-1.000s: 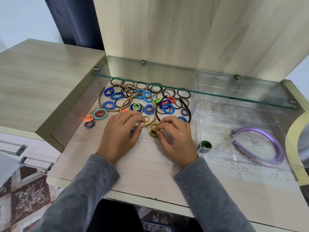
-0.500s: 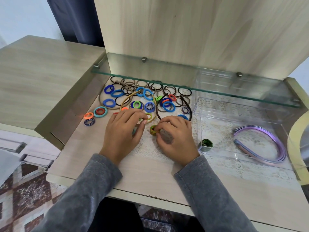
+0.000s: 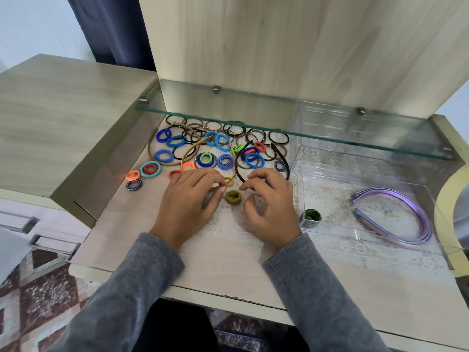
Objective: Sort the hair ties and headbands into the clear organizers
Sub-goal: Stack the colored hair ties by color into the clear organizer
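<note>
My left hand (image 3: 187, 201) is pinching the edge of a small yellow round hair tie (image 3: 229, 181) between my first finger and thumb. My other left fingers are curling down beside them.

My right hand (image 3: 271, 201) is hovering just at 3 o'clock from it. Its fingers are bending loosely, and the thumb and fingers are staying apart, with nothing in them that I can see.

Between my two hands, a little stack of olive and green hair ties (image 3: 233, 196) is lying flat on the white lace mat (image 3: 228, 224). It is sitting just at 6 o'clock from the yellow one.

At 12 o'clock from my hands, a big pile of colourful hair ties (image 3: 224, 160) is lying spread out under the glass shelf (image 3: 279, 128), with a thin gold headband (image 3: 200, 148) and a dark brown headband (image 3: 279, 158) mixed in.

At 3 o'clock, the clear plastic organizer box (image 3: 337, 171) is sitting on the wooden table (image 3: 228, 262). Some purple curved headbands (image 3: 396, 217) are lying inside it, and a green bunch of hair ties (image 3: 311, 218) is standing in its near left corner.
</note>
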